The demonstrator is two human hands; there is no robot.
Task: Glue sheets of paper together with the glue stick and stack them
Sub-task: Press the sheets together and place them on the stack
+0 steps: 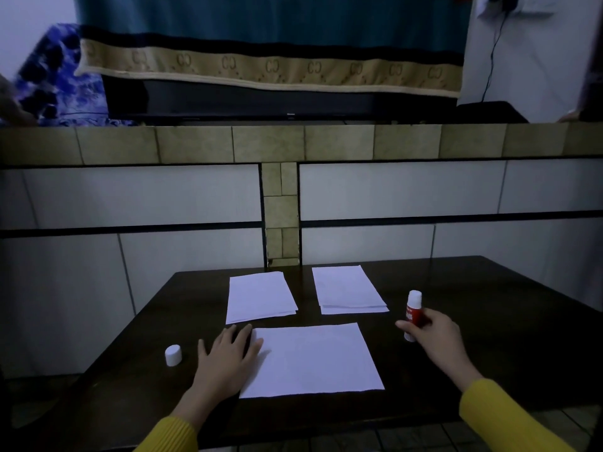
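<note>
The right hand [434, 331] grips the uncapped glue stick [413, 313] upright, just right of the front sheet [313, 360]; the sheet's long axis runs left-right, so I judge the stick must travel left; the left hand [228, 357] presses flat on the sheet's left edge; 2 paper piles [261, 296] lie behind.

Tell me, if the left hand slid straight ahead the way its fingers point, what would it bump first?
Probably the left pile of paper. The left hand lies flat on the dark table, its fingers aimed away from the person and a little right, and that pile sits just beyond them. Depth is hard to judge.
</note>
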